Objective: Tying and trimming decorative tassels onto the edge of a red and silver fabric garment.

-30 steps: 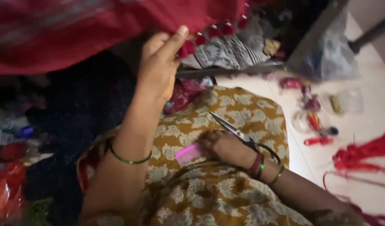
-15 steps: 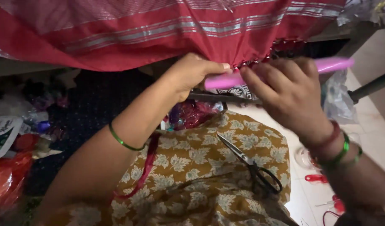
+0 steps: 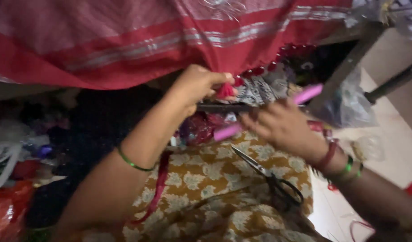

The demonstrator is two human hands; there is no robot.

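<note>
Two hands up at the cloth edge now, and you've changed your grip on things since half a second ago: your left hand has dropped from the pink comb and is pinched shut on a small red tassel hanging off the hem of the red cloth. A second back that same hand was only reaching up to the hem, and the comb lay low on your lap. Your right hand has come down and left with the comb, fingers closed round its middle, both pink ends sticking out either side. It sits just below and right of the tassel, not touching it that I can see. That reads as holding the tassel steady with the comb brought close. The scissors lie where they were on the patterned yellow fabric over your lap, blades open, nobody touching them. Hard to call much more: the right hand is smeared with motion, so the exact finger hold is unclear, and the comb's teeth don't show at all. A dark bar runs between your hands; I can't tell what it is. The heap on the left is too dim to sort out, and your right forearm is cut off at the corner.
</note>
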